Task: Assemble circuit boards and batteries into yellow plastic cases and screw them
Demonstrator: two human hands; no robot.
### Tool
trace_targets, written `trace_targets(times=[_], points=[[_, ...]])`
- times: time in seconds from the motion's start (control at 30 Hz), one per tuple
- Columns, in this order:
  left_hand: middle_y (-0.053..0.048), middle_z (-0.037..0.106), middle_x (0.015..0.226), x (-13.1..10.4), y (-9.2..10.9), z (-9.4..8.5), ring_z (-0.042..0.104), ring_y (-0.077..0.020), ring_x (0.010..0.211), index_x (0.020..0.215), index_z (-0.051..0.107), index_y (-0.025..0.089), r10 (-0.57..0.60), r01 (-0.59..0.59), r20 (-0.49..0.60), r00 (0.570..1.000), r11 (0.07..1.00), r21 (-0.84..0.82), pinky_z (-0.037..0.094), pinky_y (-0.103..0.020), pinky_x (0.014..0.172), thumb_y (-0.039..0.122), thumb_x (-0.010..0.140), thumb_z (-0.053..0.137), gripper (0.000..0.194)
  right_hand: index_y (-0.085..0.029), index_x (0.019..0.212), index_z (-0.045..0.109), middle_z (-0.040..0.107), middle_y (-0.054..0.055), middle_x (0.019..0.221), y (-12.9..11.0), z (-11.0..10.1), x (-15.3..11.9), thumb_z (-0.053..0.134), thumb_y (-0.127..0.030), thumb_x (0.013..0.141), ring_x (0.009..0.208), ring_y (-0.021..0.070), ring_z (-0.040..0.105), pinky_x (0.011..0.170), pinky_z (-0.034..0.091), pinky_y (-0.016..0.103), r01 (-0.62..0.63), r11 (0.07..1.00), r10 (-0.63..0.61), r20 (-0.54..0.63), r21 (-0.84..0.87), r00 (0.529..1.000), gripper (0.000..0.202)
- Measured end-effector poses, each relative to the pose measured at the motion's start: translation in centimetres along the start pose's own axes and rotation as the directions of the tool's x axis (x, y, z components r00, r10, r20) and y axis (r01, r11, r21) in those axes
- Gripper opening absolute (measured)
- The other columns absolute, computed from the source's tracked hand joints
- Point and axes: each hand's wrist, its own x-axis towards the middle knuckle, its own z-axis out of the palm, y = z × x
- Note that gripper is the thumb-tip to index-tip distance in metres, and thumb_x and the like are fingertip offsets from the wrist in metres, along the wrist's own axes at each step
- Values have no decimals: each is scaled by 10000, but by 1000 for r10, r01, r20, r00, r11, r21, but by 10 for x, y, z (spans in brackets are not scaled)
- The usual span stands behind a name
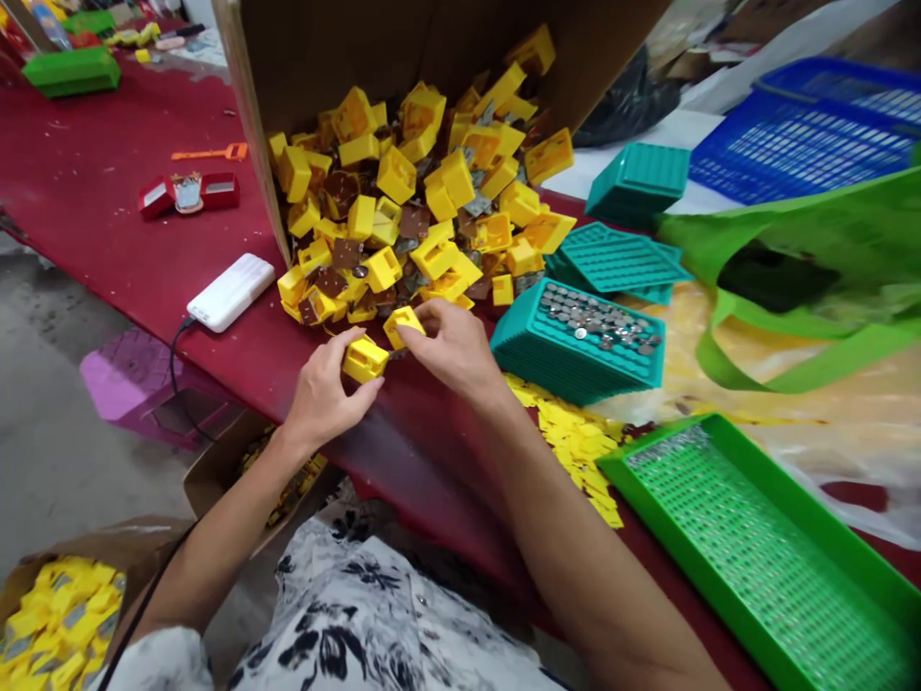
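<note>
My left hand (327, 389) grips a small yellow plastic casing (366, 359) between thumb and fingers, above the front edge of the red-covered table. Close beside it, my right hand (457, 345) pinches another yellow plastic casing (403, 328) at the near edge of the heap. The heap of yellow casings (395, 178), mixed with brown and grey pieces, spills out of a cardboard box (251, 125) lying on its side. To the right of my right hand stands a stack of teal trays (554, 350), its top one bearing silver button cells (579, 333).
Flat yellow pieces (576, 441) lie near my right forearm, beside a green tray (720, 427). A white power bank (231, 292) with a cable lies left. Below are a purple stool (122, 384) and a box of yellow parts (61, 614). A blue basket (806, 125) stands back right.
</note>
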Motion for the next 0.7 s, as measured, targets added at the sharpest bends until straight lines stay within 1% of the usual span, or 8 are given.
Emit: trace_targets(times=[0.1, 0.2, 0.33, 0.4, 0.47, 0.57, 0.63, 0.7], points=[[-164, 707, 1267, -9, 12, 1, 693, -268, 1146, 1278, 573, 124, 84, -81, 61, 995, 996, -49, 550, -412, 1003, 254, 813, 688, 497, -175, 855, 593, 707, 51, 826, 10, -16, -29, 584, -433, 775, 722, 178, 644, 665, 469, 297, -35, 987, 38, -21, 155, 999, 271], [-156, 697, 1287, -16, 22, 5, 679, -262, 1178, 1299, 559, 143, 137, -126, 135, 981, 988, -93, 546, -413, 1019, 252, 826, 684, 500, -175, 837, 593, 679, 29, 761, 15, -26, -53, 606, -477, 740, 646, 148, 606, 613, 441, 278, -40, 938, 56, -38, 344, 998, 317], [-161, 711, 1241, -17, 25, 13, 698, -257, 1113, 1290, 564, 134, 142, -119, 200, 970, 985, -121, 570, -411, 969, 264, 828, 689, 496, -174, 835, 591, 674, 27, 753, 21, -26, -61, 637, -494, 720, 645, 140, 600, 600, 445, 266, -70, 877, 92, -23, 474, 995, 343], [-161, 713, 1232, -14, 22, 17, 702, -256, 1099, 1275, 568, 131, 116, -96, 180, 977, 989, -116, 572, -418, 962, 258, 825, 685, 482, -176, 825, 585, 674, 31, 755, 25, -22, -57, 635, -484, 709, 657, 145, 603, 618, 453, 273, -100, 874, 120, -12, 476, 993, 333], [-151, 709, 1242, -9, 20, 18, 698, -254, 1114, 1263, 570, 145, 87, -75, 141, 986, 993, -94, 567, -420, 973, 247, 818, 684, 471, -176, 826, 590, 676, 30, 766, 27, -20, -53, 628, -454, 717, 677, 146, 606, 642, 453, 277, -109, 894, 110, 24, 434, 994, 301], [-144, 702, 1257, -5, 19, 13, 691, -250, 1140, 1262, 568, 152, 77, -68, 113, 991, 995, -77, 565, -402, 977, 234, 814, 684, 470, -172, 883, 624, 686, 29, 819, 25, -24, -57, 612, -429, 768, 711, 139, 603, 649, 437, 268, -65, 925, 6, 156, 375, 988, 282], [-150, 703, 1259, -7, 22, 8, 703, -241, 1114, 1276, 563, 140, 78, -63, 145, 986, 993, -101, 582, -367, 931, 234, 816, 686, 485, -168, 898, 639, 678, 24, 826, 22, -31, -65, 604, -435, 797, 707, 130, 582, 631, 417, 262, -39, 940, -51, 250, 338, 967, 288], [-151, 708, 1252, -11, 25, 3, 716, -229, 1076, 1292, 559, 135, 74, -48, 204, 976, 990, -133, 595, -333, 879, 239, 814, 695, 508, -165, 881, 647, 656, 16, 790, 21, -40, -74, 600, -446, 811, 678, 122, 550, 609, 393, 261, -47, 956, -55, 336, 289, 940, 294]])
